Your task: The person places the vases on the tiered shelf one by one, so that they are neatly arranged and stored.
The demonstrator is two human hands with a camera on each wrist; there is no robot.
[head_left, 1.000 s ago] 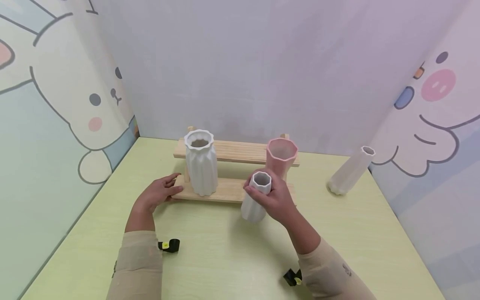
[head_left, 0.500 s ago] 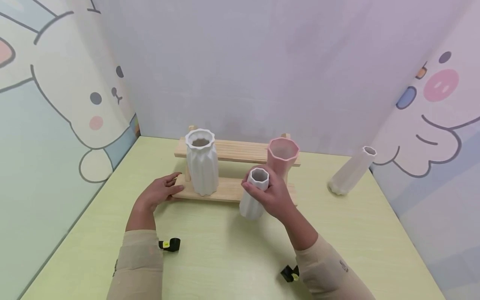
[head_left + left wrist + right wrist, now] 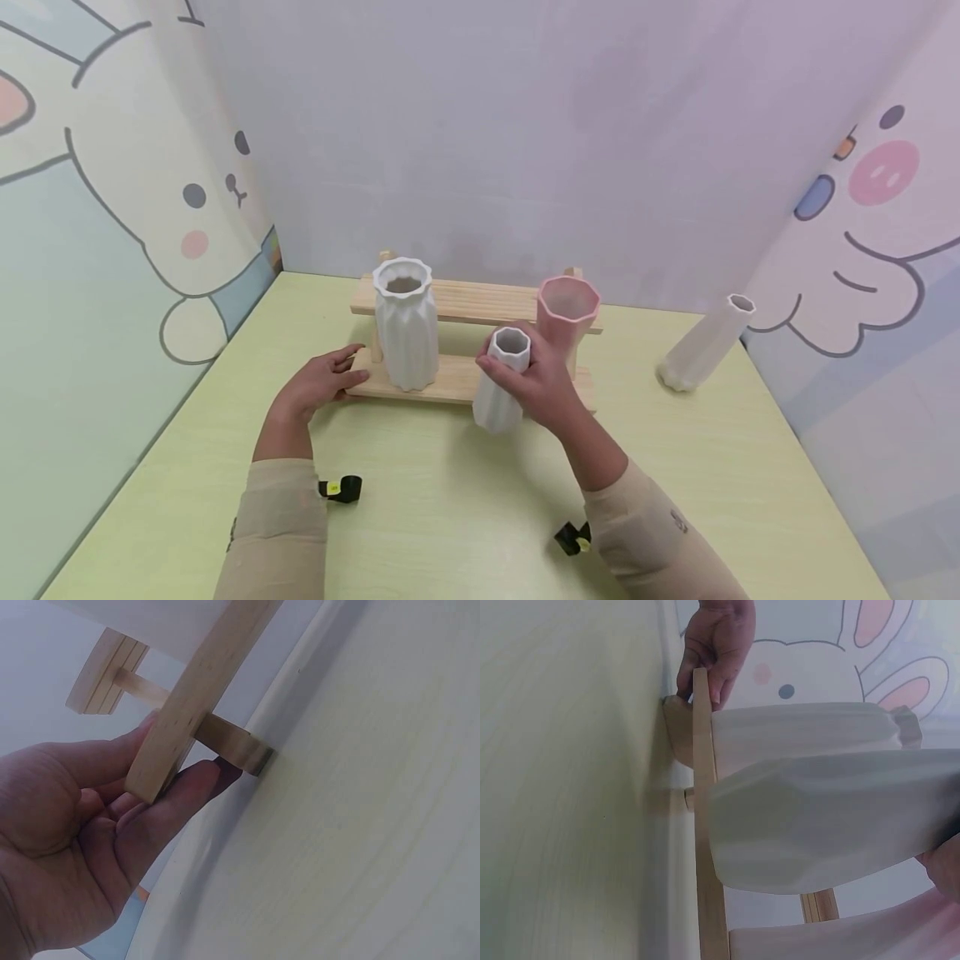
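Note:
My right hand (image 3: 543,379) grips a slim white vase (image 3: 497,406) round its neck, mouth up and slightly tilted. The vase's base overlaps the front edge of the lower board of a two-tier wooden shelf (image 3: 457,372). At the board's left end, my left hand (image 3: 318,385) holds on, with thumb above and fingers below the wood (image 3: 180,727) in the left wrist view. A wider white vase (image 3: 407,342) with a scalloped rim stands on the lower board at the left. Toward the right end stands a pink vase (image 3: 564,321), partly hidden by my right hand.
Another slim white vase (image 3: 701,350) leans to the right on the pale green table (image 3: 420,517), off to the right of the shelf. A pale wall (image 3: 480,150) rises behind, with cartoon-printed side walls. Black devices (image 3: 572,538) sit by both wrists.
My right hand has carried the slim vase a little left and farther toward the shelf. My left hand keeps its hold on the board's end.

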